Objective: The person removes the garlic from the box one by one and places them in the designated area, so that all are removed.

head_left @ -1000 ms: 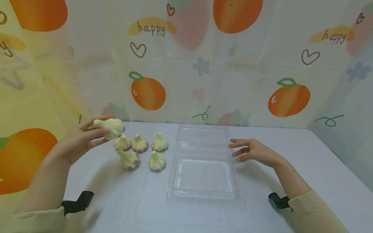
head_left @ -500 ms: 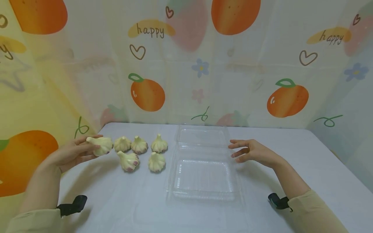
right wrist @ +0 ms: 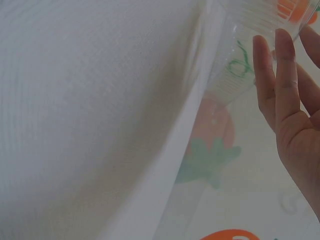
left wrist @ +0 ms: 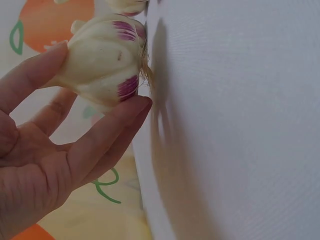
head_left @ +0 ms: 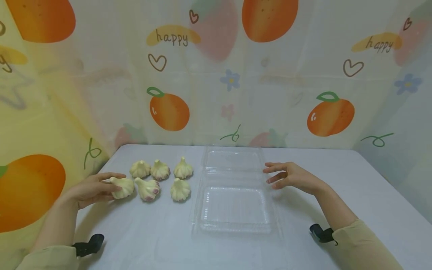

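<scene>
On the left of the table my left hand pinches a garlic bulb between thumb and fingers, low over the white cloth. The left wrist view shows this garlic bulb with purple streaks and a tuft of roots facing the table. Just right of it lies another garlic bulb on its side, and several more stand around it, including a garlic bulb nearest the container. My right hand hovers with relaxed fingers beside the right edge of an opened clear plastic container, holding nothing.
The clear container's lid lies folded back toward the rear of the white table. Behind the table hangs a cloth printed with oranges and hearts. Each wrist wears a black strap mount.
My left hand has come down from above the back left with the garlic bulb and moved toward the front, left of the other bulbs. The right hand has stayed in place.
</scene>
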`<act>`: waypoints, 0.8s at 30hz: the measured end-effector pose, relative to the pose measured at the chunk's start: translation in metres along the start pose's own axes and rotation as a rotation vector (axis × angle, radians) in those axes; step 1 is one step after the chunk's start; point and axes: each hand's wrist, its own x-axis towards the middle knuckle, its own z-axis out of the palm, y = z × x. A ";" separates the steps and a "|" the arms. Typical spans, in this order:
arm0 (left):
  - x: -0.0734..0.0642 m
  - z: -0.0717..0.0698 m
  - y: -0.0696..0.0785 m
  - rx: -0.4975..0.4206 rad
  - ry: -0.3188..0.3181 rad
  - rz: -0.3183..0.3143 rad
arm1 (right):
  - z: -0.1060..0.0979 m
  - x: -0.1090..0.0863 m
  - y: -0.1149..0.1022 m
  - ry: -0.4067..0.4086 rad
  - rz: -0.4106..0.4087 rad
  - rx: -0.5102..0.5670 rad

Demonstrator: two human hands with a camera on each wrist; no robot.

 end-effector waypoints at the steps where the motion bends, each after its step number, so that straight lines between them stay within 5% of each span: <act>1: 0.000 0.001 0.000 0.007 0.002 -0.003 | 0.000 0.000 0.000 0.000 0.002 0.000; 24: 0.004 0.007 0.002 0.131 0.028 -0.015 | 0.000 -0.001 0.001 0.005 0.001 0.001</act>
